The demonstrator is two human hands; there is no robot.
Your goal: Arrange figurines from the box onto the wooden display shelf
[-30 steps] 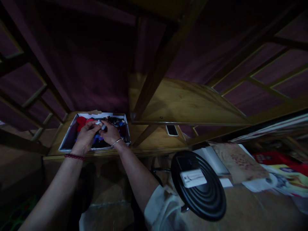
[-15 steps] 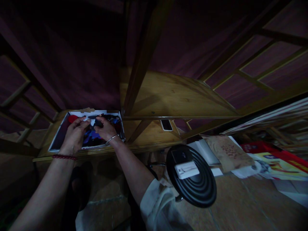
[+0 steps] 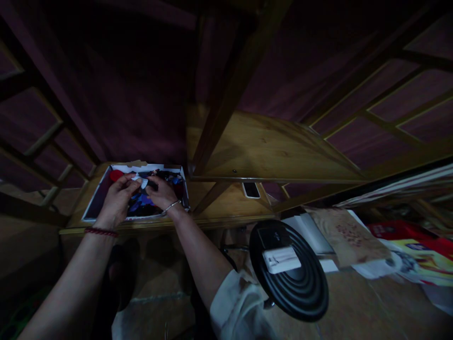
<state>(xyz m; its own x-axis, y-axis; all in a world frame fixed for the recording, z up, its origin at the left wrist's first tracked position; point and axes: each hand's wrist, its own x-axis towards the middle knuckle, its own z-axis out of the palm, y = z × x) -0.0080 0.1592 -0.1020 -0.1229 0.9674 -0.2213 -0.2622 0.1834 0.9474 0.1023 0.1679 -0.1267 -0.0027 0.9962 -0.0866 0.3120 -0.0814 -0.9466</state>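
Observation:
Both my hands are together over a shallow white-rimmed box point(image 3: 97, 200) on a low wooden shelf. My left hand point(image 3: 119, 194), with a dark red bracelet at the wrist, has its fingers closed on a small white piece point(image 3: 142, 182) that looks like paper or a tag. Close against it, my right hand point(image 3: 163, 193), wearing a silver bracelet, pinches a small dark piece point(image 3: 152, 184); its kind I cannot make out. Below the hands lie blue and dark crumpled items point(image 3: 140, 204) in the box. A round red thing point(image 3: 115, 175) sits in its back left corner.
A phone point(image 3: 251, 190) lies on the low shelf point(image 3: 226, 202), under a higher wooden board point(image 3: 279, 146). To the right stands a round black stool point(image 3: 307, 288) bearing a white packet point(image 3: 281, 259) and a dark box. Papers and a brown bag point(image 3: 348, 233) lie farther right, near red and yellow packaging point(image 3: 421, 255).
The whole view has shifted slightly, so things appear a little farther right and lower. My hands stay together over the box with the white and dark pieces.

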